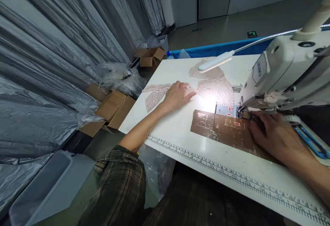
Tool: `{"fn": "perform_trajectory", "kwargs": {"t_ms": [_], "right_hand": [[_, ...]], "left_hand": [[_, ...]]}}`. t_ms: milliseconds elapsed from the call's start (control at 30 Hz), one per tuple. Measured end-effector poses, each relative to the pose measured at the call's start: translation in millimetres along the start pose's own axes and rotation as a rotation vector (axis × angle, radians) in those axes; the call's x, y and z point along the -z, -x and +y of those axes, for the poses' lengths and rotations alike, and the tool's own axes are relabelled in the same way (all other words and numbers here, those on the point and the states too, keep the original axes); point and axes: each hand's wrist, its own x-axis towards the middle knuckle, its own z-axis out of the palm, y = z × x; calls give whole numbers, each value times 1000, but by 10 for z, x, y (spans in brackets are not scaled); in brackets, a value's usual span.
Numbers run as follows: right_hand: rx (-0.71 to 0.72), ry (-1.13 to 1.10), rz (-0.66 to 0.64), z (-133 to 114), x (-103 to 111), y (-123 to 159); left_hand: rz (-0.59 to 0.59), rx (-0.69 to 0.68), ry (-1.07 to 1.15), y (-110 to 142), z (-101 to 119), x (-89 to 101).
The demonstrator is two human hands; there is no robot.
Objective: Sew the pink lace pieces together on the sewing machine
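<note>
My left hand (177,97) is over the white sewing table, its fingers curled on a pale pink lace piece (156,93) that spreads out to the left of it. A bit of the lace shows between thumb and fingers. More lace pieces (215,88) lie flat to the right, reaching toward the needle plate (223,110). My right hand (273,133) rests beside the presser foot (240,111) of the sewing machine (275,64), its fingers bent. Those fingertips are partly hidden by the machine, and what they touch is unclear.
A scratched brown plate (219,126) lies in front of the needle area. A ruler strip (196,155) runs along the near table edge. A white lamp (216,62) hangs over the lace. Blue-handled snips (309,138) lie at right; cardboard boxes (114,107) stand left.
</note>
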Motion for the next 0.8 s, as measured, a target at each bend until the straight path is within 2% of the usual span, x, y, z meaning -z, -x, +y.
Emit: {"fn": "perform_trajectory", "kwargs": {"t_ms": [33,100,267,333,400,433,500,633,733,800], "right_hand": [[6,8,-3,8,-1,-6],[7,50,-20,35,17,-12],[109,168,-165,26,196,28],[177,156,-188,-111,285,51],[237,111,-210,-346,320,35],[245,82,-262,-490,300,0],[278,-27,-332,-792,167,-135],[361,-126,-253,-1259,-358,-584],[421,-52,-297,-1414,-694,-851],[405,-1,-334,-1444,-794,-923]], "left_hand": [[-10,74,68,-25,-129,-7],[-11,132,197,-33,-311,-41],[1,101,308,5,-460,-131],[7,82,342,4,-493,-145],[16,63,375,0,-530,-150],[24,55,388,1,-544,-151],[45,42,410,11,-558,-160],[108,27,440,34,-549,-234],[208,31,480,-20,-617,-307],[327,55,530,-100,-729,-291]]}}
